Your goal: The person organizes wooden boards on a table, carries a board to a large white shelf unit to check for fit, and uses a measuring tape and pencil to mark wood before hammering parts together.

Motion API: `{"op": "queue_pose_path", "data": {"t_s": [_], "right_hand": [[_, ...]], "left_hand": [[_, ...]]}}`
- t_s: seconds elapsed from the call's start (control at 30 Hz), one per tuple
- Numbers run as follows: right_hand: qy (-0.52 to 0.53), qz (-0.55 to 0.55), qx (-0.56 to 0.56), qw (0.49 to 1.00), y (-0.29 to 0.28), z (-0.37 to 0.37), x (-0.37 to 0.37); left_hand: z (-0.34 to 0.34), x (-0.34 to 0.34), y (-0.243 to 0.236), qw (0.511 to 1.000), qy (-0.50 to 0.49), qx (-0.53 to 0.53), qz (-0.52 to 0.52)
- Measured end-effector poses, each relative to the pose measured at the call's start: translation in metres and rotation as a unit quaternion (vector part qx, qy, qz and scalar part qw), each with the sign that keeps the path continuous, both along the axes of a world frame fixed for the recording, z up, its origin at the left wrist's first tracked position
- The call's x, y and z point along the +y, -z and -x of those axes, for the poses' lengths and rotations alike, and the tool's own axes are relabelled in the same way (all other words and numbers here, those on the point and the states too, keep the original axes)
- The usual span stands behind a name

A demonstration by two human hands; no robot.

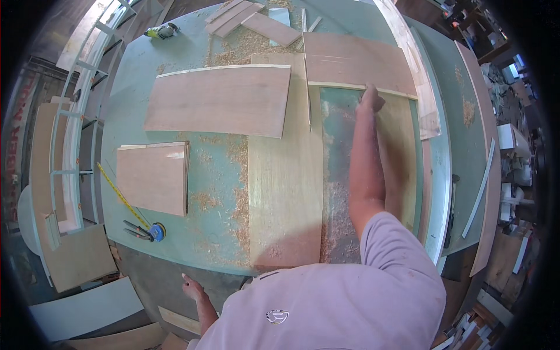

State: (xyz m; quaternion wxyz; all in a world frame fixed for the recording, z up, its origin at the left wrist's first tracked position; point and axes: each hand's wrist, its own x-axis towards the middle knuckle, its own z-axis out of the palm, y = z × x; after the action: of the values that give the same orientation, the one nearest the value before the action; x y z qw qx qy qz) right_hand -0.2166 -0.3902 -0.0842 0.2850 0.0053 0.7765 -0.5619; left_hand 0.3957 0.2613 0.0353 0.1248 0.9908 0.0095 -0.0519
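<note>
My right arm reaches far across the green worktable [134, 93]. At its end my right hand [371, 100] is closed at the near edge of a reddish plywood panel [359, 58], along which runs a pale wood strip [338, 86]. The fingertips are partly hidden by the hand itself. My left hand [193, 288] hangs low, off the table's near edge, with fingers apart and nothing in it. Beneath the panel lies a long pale board [286, 192]; a second reddish panel [216, 99] rests partly on that board to the left.
A small stack of plywood [153, 178] sits at left, near a yellow tape measure [122, 197], pliers [137, 231] and a blue round object [157, 232]. A yellow-green power tool [161, 31] lies far left. Wood shavings [239, 204] litter the table. Long timber [429, 116] borders the right side.
</note>
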Motion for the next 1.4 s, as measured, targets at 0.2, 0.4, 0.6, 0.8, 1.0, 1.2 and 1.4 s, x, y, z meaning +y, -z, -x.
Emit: {"op": "queue_pose_path", "data": {"t_s": [0.2, 0.4, 0.6, 0.8, 1.0, 1.2, 1.4], "right_hand": [[0.157, 0.058, -0.205, 0.964, -0.056, -0.03, -0.016], [0.038, 0.209, -0.253, 0.944, -0.052, 0.035, -0.068], [-0.132, 0.259, -0.268, 0.919, -0.144, 0.05, -0.041], [-0.177, 0.441, -0.308, 0.824, -0.238, 0.066, 0.084], [-0.186, 0.523, -0.152, 0.818, -0.333, 0.061, 0.252], [-0.19, 0.561, -0.082, 0.802, -0.401, 0.093, 0.414], [-0.132, 0.587, -0.013, 0.798, -0.445, -0.032, 0.499]], "left_hand": [[0.013, -0.011, -0.023, 0.997, -0.011, 0.051, 0.062], [-0.002, 0.004, -0.022, 0.965, -0.095, 0.181, 0.166], [-0.049, 0.025, -0.001, 0.867, -0.201, 0.262, 0.373], [-0.093, -0.047, 0.011, 0.751, -0.233, 0.284, 0.549], [-0.1, -0.072, 0.013, 0.697, 0.085, 0.292, 0.649], [-0.107, -0.075, 0.08, 0.497, -0.17, 0.397, 0.752], [-0.104, -0.043, 0.071, 0.449, -0.246, 0.417, 0.751]]}}
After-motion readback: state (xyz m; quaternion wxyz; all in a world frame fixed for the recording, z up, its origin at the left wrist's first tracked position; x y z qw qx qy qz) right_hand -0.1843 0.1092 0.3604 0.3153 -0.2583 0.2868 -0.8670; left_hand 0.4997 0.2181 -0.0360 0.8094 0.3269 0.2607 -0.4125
